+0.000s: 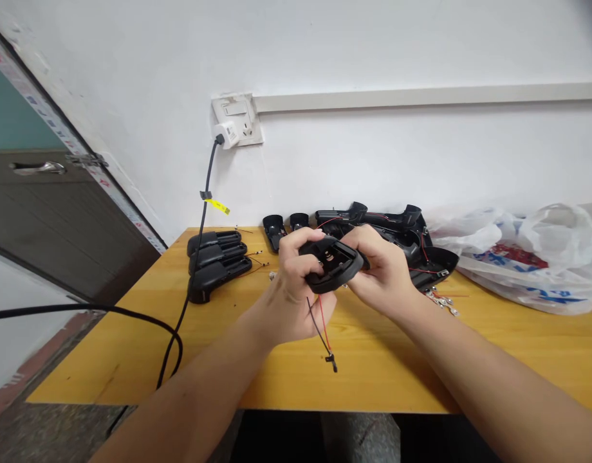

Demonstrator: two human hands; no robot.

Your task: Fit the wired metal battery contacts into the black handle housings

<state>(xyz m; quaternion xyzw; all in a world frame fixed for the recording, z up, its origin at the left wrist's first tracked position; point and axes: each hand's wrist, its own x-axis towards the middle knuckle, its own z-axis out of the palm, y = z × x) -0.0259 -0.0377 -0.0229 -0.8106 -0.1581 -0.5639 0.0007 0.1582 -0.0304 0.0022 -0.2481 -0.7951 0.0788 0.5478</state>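
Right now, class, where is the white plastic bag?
In the head view, the bag is at the right on the wooden table, by the wall, beside the pile of black shells.

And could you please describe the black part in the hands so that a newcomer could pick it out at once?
Find the wooden table before the white wall, then its middle. There, the left hand and right hand hold a black housing, with a red wire and a black wire hanging below it. Unlike its black neighbours, which rest on the table, it is held aloft.
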